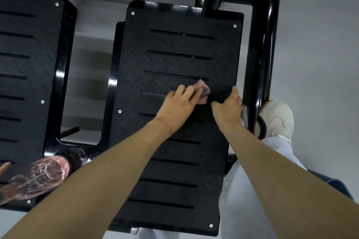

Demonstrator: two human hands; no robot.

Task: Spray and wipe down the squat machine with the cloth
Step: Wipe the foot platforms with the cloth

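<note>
grey floor [320,44] under the black squat machine [270,44]. fingers of the left hand [176,106] lie flat and together, pressing the pink cloth [203,88] onto the middle of the right footplate [174,170]. right hand [228,110] is just beside it, thumb and forefinger spread, the other fingers hidden so can't tell. spray bottle [40,176] lies far left.

The footplate [174,48] is matt black metal, rough with diamond tread. The frame [270,44] is glossy black painted metal. The cloth [203,89] looks soft and fuzzy. The spray bottle [38,178] is shiny clear plastic.
</note>
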